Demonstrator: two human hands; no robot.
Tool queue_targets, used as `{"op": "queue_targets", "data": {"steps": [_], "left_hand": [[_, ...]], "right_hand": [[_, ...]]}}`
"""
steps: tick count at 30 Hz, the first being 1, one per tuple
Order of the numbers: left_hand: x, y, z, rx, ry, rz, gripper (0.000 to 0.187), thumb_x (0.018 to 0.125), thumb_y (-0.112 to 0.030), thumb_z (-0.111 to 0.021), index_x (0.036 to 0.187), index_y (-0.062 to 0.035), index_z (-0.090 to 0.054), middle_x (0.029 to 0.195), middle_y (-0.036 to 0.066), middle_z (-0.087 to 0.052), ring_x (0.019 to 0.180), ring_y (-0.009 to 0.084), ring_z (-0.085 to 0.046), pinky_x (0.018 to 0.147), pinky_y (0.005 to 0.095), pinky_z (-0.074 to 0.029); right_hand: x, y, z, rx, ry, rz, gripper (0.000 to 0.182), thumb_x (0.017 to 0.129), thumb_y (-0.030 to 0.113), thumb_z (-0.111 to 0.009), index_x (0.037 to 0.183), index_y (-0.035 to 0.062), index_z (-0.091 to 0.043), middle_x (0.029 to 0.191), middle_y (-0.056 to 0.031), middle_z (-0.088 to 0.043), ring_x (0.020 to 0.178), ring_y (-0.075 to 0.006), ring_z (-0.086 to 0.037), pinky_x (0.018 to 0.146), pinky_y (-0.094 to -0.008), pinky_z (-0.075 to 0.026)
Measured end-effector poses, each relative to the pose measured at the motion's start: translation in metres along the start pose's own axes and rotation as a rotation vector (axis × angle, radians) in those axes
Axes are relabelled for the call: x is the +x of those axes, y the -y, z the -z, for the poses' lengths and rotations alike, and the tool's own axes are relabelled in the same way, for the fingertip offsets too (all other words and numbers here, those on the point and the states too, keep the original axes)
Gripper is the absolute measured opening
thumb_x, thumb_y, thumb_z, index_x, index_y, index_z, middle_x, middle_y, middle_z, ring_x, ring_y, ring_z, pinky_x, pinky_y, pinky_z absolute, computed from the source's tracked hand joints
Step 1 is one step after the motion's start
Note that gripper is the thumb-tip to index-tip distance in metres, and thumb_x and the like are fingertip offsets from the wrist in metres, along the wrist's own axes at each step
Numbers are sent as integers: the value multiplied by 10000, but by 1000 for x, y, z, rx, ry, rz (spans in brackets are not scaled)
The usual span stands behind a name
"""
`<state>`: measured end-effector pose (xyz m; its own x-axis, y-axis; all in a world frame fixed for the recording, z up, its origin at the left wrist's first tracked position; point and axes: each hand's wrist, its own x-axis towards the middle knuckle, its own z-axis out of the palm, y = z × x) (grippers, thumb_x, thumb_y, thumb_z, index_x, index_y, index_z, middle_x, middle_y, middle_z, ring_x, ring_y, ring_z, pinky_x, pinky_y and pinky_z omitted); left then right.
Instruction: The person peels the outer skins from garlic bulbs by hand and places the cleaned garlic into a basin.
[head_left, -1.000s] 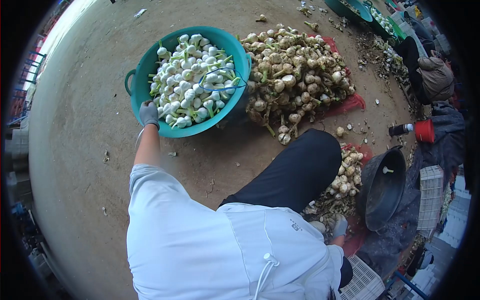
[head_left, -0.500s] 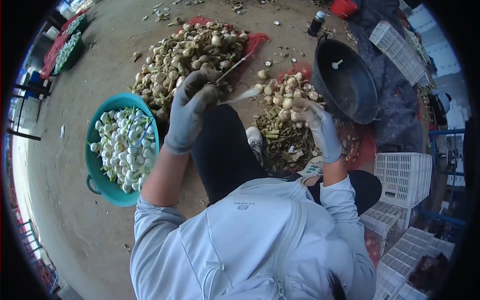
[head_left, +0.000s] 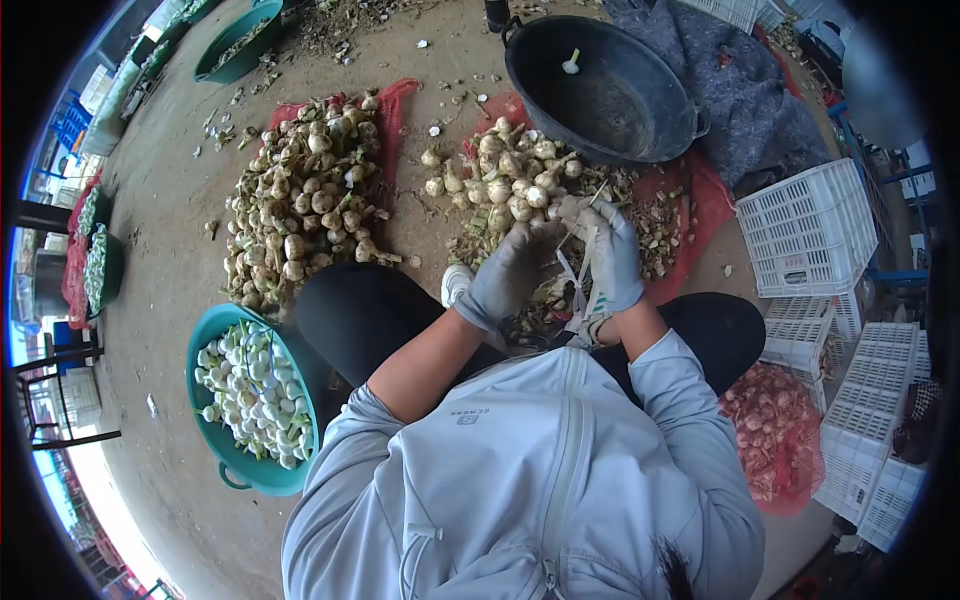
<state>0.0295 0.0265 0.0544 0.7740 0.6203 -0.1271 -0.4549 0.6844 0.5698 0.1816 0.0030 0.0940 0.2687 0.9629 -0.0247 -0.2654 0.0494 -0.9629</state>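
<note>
Both hands wear grey-white gloves and are close together over the pile of trimmings. My right hand [head_left: 612,262] has its fingers closed round a thin, pale stick-like tool [head_left: 598,192], whose exact kind I cannot make out. A white strip [head_left: 574,283] dangles beside this hand. My left hand [head_left: 512,272] is just left of it, fingers curved and apart, with no held thing visible. Beyond the hands lies a small heap of garlic bulbs [head_left: 510,170] with stems. A larger heap of untrimmed garlic [head_left: 305,205] spreads out on the left.
A teal basin [head_left: 205,425] of white trimmed garlic stands by my left knee. Ahead is a black tub [head_left: 640,150] with one garlic bulb [head_left: 571,62] inside. White crates [head_left: 805,235] and a red net sack of garlic [head_left: 775,435] are on the right.
My left hand has come down and right from above the large heap, towards my right hand. The thin tool and white strip, earlier at my left hand, are now at my right. The view has shifted.
</note>
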Motion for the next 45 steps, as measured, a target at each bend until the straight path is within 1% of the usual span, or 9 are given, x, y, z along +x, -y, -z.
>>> {"op": "queue_targets", "data": {"steps": [5, 12, 19, 24, 28, 33, 37, 41, 45], "left_hand": [[0, -5, 15, -222, -105, 4, 896, 740, -714, -402, 1328, -44, -305, 1330, 95, -365, 1221, 248, -340, 1030, 410, -238], [0, 24, 39, -254, -169, 78, 966, 692, -739, -438, 1352, -60, -246, 1355, 128, -322, 1231, 273, -323, 1026, 431, -249], [-3, 28, 45, -267, -218, 128, 948, 694, -752, -420, 1325, -55, -296, 1306, 99, -387, 1182, 256, -384, 1009, 420, -271], [-6, 33, 45, -175, -377, 169, 984, 684, -765, -414, 1348, -58, -248, 1337, 121, -327, 1244, 264, -301, 1020, 401, -257], [-4, 26, 41, -161, -129, 125, 981, 715, -788, -283, 1310, -7, -286, 1251, 125, -415, 1205, 233, -344, 1019, 442, -226], [-9, 37, 51, -202, -238, 190, 987, 686, -782, -371, 1299, -11, -311, 1279, 158, -391, 1173, 274, -385, 990, 430, -292], [-10, 21, 44, -252, -198, 71, 939, 701, -753, -407, 1329, -63, -292, 1313, 130, -362, 1199, 281, -359, 1005, 413, -265], [-9, 26, 42, -244, -172, 120, 959, 761, -746, -249, 1396, -55, -50, 1438, 170, -138, 1309, 300, -206, 1049, 418, -183], [-9, 22, 52, -183, -244, 86, 947, 769, -739, -246, 1393, -47, -78, 1430, 174, -163, 1303, 303, -215, 1053, 421, -177]], "right_hand": [[-8, -15, 12, -468, 13, -84, 167, 889, 116, -470, 927, -1, -583, 839, -38, -618, 720, -91, -570, 623, -221, -453], [-8, -101, 34, -1193, 26, 84, 148, 843, 215, -476, 845, 81, -539, 729, -174, -596, 695, -370, -577, 586, -453, -447], [-40, -70, -4, -918, 219, 268, 135, 833, 201, -511, 827, 69, -535, 708, -169, -593, 686, -372, -573, 577, -444, -442], [-21, -109, 43, -978, 35, -265, 188, 842, 231, -485, 790, 60, -546, 688, -180, -593, 661, -376, -575, 575, -451, -452], [-40, -95, 7, -1054, 276, 148, 139, 832, 193, -496, 828, 60, -538, 736, -191, -589, 729, -391, -565, 629, -466, -436], [-18, -144, 67, -1109, 63, -341, 228, 848, 249, -484, 841, 49, -592, 758, -204, -600, 737, -374, -584, 631, -444, -461], [-32, -87, 14, -860, 180, 171, 160, 833, 219, -513, 852, 67, -559, 741, -184, -595, 719, -374, -573, 598, -437, -447], [-23, -168, 84, -1273, 81, -408, 229, 831, 268, -484, 855, 59, -576, 766, -231, -582, 760, -410, -562, 655, -474, -440], [-17, -116, 48, -1027, 21, 3, 179, 848, 215, -495, 863, 56, -575, 725, -188, -583, 714, -373, -567, 584, -425, -430]]}}
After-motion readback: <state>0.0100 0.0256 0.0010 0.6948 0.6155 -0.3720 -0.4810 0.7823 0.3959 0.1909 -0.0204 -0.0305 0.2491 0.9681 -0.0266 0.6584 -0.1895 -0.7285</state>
